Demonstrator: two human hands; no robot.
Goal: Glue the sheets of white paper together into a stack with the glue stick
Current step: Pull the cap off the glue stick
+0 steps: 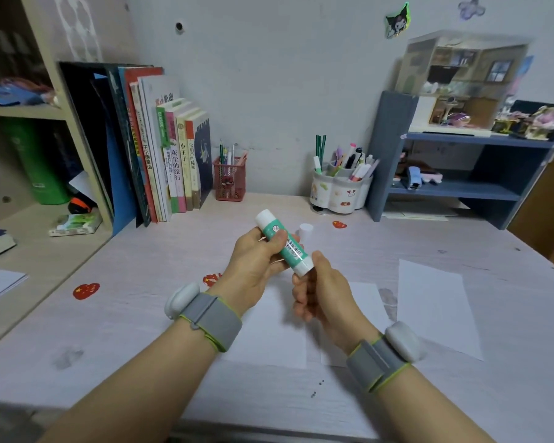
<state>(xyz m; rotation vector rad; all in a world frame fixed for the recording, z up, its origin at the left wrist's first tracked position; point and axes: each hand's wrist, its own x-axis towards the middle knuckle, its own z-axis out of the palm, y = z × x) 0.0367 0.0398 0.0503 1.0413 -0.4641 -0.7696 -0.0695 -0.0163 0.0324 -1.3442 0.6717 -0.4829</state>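
A green-and-white glue stick point(283, 245), barcode showing, is gripped by the left hand point(257, 266) and right hand point(320, 289) above white paper sheets point(435, 306); its cap point(305, 232) stands just behind.

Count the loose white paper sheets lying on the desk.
3: one sheet under the left hand, one under the right hand, one alone at the far right. More may be hidden beneath these.

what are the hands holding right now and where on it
The glue stick: left hand grips its green barrel, right hand pinches its white base end.
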